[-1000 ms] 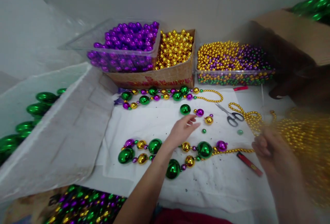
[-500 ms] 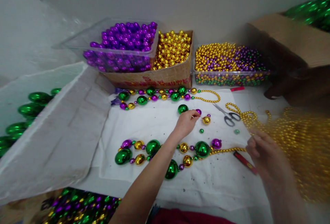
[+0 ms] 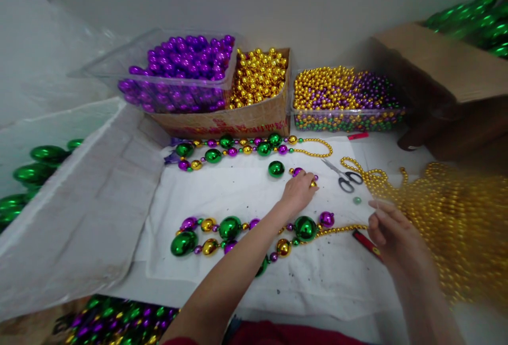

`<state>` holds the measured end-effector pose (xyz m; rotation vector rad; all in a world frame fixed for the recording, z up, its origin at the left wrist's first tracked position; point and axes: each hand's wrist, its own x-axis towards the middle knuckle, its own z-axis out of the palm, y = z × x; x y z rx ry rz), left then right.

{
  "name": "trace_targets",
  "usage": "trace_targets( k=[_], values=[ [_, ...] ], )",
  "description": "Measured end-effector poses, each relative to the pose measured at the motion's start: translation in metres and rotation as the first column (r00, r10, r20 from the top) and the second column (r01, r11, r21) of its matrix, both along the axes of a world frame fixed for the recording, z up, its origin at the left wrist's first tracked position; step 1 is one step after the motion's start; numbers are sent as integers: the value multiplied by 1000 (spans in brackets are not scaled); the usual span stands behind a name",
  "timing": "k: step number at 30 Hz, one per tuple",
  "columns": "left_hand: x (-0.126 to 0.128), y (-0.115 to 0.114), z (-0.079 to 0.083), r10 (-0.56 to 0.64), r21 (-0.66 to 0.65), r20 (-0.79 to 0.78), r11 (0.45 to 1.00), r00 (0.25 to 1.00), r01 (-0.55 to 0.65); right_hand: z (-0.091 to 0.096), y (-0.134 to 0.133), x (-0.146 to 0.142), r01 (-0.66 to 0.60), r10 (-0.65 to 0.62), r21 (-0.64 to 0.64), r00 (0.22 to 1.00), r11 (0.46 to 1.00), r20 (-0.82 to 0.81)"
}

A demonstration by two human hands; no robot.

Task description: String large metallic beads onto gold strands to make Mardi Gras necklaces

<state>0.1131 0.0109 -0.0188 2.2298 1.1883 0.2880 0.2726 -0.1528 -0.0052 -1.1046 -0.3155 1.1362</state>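
A white cloth (image 3: 206, 191) covered the middle of the frame; a heap of gold bead strands (image 3: 456, 223) lay at right. Of two large-bead strings on the cloth, the upper string (image 3: 213, 155), at centre, ended in a gold loop and appeared complete. The lower string (image 3: 305, 228) ran into gold beading; the forearm hid part, so completion could not be confirmed. The left hand (image 3: 299, 194), right of centre, had its fingers drawn together over a small group of beads; whether they were clamped on the gold bead (image 3: 313, 183) could not be told. The right hand (image 3: 391, 228), lower right, was blurred, fingers loosely curled; any grip could not be told. Scissors (image 3: 343, 174) lay untouched. A green bead (image 3: 276, 169) and purple bead (image 3: 297, 172) lay outside both strings, judged work remaining. Red print on the cardboard box (image 3: 222, 124), upper centre, was illegible; no brand could be read
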Motion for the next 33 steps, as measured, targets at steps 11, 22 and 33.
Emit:
trace_targets(
  k=[11, 22, 33],
  values=[
    [-42, 28, 8, 89, -165, 165, 984, 982, -61, -4, -6, 6, 63, -61, -58, 998, 996, 20],
    [-39, 1, -1, -83, -144, 64, 985, 995, 91, -5, -8, 8, 111, -107, -70, 993, 991, 47],
    [-36, -2, -3, 25, -280, 192, 960, 981, 31, -3, -13, 1, -46, 67, -144, 988, 988, 142]
  ],
)
